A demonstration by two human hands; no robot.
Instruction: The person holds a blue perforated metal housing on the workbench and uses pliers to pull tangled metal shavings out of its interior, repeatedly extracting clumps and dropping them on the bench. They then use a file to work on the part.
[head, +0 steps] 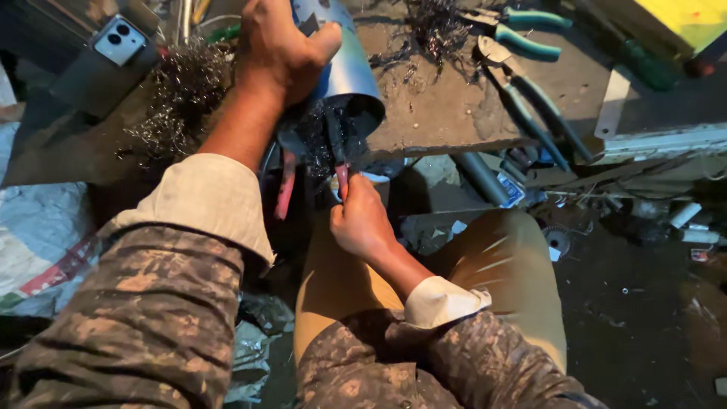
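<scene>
left hand (282, 47) clamped round a metal cylinder (342, 72) at the surface (439, 113) front edge — right hand (360, 221) grips red-handled pliers (338, 155) poking into its open end, wire tangle (178, 95) beside.

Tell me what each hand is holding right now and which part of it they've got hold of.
The left hand grips the metal cylinder around its side wall. The right hand holds the red-handled tool by its handle, the tip inside the cylinder's open end.

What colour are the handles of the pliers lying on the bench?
Teal-green handles on the pliers; clearest in the head view, upper right.
</scene>
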